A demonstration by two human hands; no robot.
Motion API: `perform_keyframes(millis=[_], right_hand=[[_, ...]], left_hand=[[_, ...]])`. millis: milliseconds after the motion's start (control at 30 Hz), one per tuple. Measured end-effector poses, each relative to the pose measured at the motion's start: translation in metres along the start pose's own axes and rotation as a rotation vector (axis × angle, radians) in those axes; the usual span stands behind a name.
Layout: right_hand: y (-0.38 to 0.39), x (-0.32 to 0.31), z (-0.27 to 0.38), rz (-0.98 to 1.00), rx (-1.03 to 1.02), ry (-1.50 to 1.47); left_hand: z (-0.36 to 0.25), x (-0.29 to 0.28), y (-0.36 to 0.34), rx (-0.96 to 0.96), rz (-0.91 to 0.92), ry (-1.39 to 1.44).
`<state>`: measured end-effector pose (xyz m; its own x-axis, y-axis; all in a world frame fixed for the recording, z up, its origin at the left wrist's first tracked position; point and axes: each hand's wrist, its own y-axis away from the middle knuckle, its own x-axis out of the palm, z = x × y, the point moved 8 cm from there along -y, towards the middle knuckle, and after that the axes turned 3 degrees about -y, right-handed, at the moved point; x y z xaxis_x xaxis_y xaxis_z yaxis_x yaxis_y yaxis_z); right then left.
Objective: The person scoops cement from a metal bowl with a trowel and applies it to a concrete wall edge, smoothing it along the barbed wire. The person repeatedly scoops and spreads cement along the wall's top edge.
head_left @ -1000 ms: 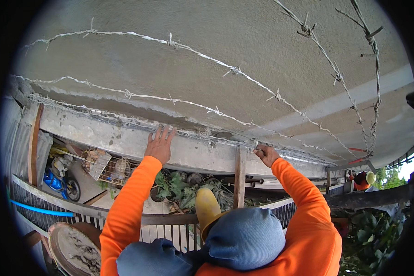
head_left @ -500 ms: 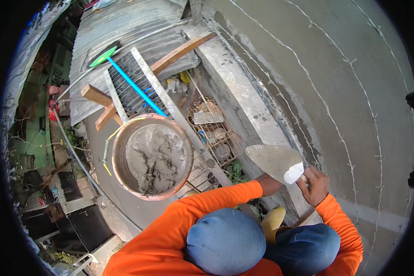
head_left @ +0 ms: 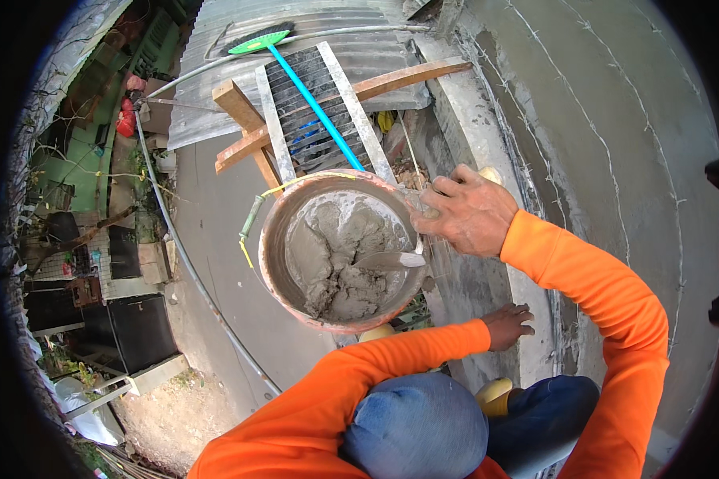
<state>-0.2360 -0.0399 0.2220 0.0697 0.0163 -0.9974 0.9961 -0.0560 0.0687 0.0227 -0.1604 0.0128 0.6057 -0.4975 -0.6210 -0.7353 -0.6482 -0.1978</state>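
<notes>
In my right hand (head_left: 470,214) is the handle of a trowel (head_left: 385,261), fingers closed round it. The trowel's blade dips tilted into grey wet mortar (head_left: 311,249), inside a round bucket (head_left: 268,271) with a mortar-smeared rim. A rope handle with a green grip (head_left: 252,214) hangs at the bucket's left side. My left hand (head_left: 509,326) lies at the edge of the concrete wall (head_left: 539,331), holding nothing, its fingers somewhat apart.
Beyond the bucket, a broom with a blue stick (head_left: 315,108) lies across a slatted metal frame (head_left: 327,56) and wooden beams (head_left: 411,77). Barbed wire (head_left: 611,144) runs along the right over grey ground. A long pipe (head_left: 192,267) and corrugated roofing (head_left: 204,96) lie left.
My right hand has brought the trowel from over the wall, leftward and away from me, into the bucket's mortar. My left hand is now apart from the trowel, at the wall edge. The view has shifted.
</notes>
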Motion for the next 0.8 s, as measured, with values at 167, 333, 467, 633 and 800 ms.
perform_keyframes(millis=[167,333,467,633,800], right_hand=[[-0.008,0.011,0.0,0.127,0.012,-0.122],[0.011,0.038,0.001,0.208,0.223,-0.285],[0.048,0.079,0.003,0.295,0.401,-0.591],[0.082,0.109,0.022,0.033,0.481,-0.859],[0.099,0.122,0.039,-0.107,0.589,-1.033]], left_hand=[[-0.001,-0.003,0.006,-0.004,-0.037,0.012],[-0.005,-0.004,0.006,-0.01,-0.042,0.049],[0.003,0.004,0.01,-0.05,-0.002,0.067],[0.007,0.005,0.019,-0.066,-0.059,0.036],[0.025,0.046,0.029,-0.204,0.243,0.086]])
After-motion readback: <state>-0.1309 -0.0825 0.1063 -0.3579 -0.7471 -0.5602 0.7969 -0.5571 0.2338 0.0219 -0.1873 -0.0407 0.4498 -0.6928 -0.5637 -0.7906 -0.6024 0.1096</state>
